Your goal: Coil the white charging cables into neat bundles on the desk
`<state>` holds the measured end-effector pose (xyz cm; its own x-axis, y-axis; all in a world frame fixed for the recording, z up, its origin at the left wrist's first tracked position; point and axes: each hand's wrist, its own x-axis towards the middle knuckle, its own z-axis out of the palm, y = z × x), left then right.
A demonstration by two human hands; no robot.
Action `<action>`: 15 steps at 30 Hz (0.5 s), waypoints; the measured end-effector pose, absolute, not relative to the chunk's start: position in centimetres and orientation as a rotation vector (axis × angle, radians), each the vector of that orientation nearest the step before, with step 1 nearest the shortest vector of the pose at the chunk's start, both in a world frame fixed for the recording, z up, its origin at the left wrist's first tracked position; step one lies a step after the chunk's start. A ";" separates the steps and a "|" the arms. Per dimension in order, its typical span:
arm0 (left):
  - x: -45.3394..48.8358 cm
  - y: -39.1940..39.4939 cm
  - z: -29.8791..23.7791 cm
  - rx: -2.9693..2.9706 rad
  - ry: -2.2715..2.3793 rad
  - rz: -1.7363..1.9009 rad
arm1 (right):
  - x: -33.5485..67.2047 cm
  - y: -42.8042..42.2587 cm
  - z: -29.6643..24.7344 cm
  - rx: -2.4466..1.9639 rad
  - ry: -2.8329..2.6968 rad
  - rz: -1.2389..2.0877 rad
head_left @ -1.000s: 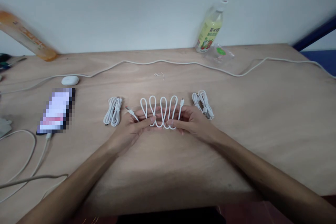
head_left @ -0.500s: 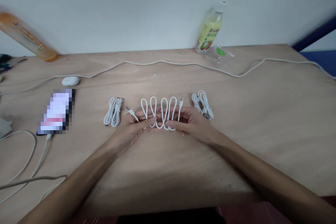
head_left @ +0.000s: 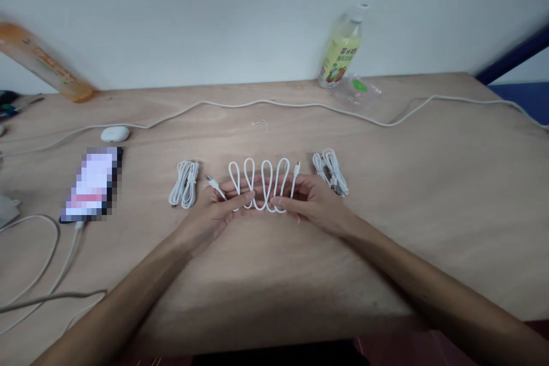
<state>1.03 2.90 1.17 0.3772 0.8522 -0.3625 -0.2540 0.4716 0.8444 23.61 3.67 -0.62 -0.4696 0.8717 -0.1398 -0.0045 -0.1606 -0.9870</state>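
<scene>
A white USB charging cable [head_left: 266, 178] lies in several upright loops across the fingers of both my hands. My left hand [head_left: 218, 209] is closed on its left loops, the thumb pressing them down. A USB plug [head_left: 213, 182] sticks out above that hand. On the other side my right hand [head_left: 315, 200] pinches the right loops under its thumb, with the smaller plug [head_left: 297, 169] pointing up beside its fingers. One folded white cable bundle [head_left: 184, 184] rests left of my hands. Another bundle [head_left: 331, 171] lies just beyond my right hand.
A phone [head_left: 92, 183] with a plugged-in cord and a white earbud case [head_left: 115, 134] lie at left. A long white cord [head_left: 261, 102] crosses the table behind. Against the wall stand an orange bottle [head_left: 47, 63] and a yellow-labelled bottle [head_left: 342, 54], beside clear plastic [head_left: 358, 90]. Small ties [head_left: 259, 124] lie mid-table.
Both hands keep their hold on the looped cable. The loops on the left have shifted very slightly leftward, and little else differs.
</scene>
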 end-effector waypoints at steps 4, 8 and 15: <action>1.1 2.9 1.2 0.783 0.916 0.819 | 23.5 3.7 -0.6 -1.031 -1.409 1.687; 1.0 3.0 1.2 0.783 0.932 0.828 | 23.4 3.6 -0.6 -1.042 -1.379 1.679; 1.1 2.9 1.3 0.796 0.963 0.831 | 23.4 3.5 -0.7 -1.046 -1.373 1.644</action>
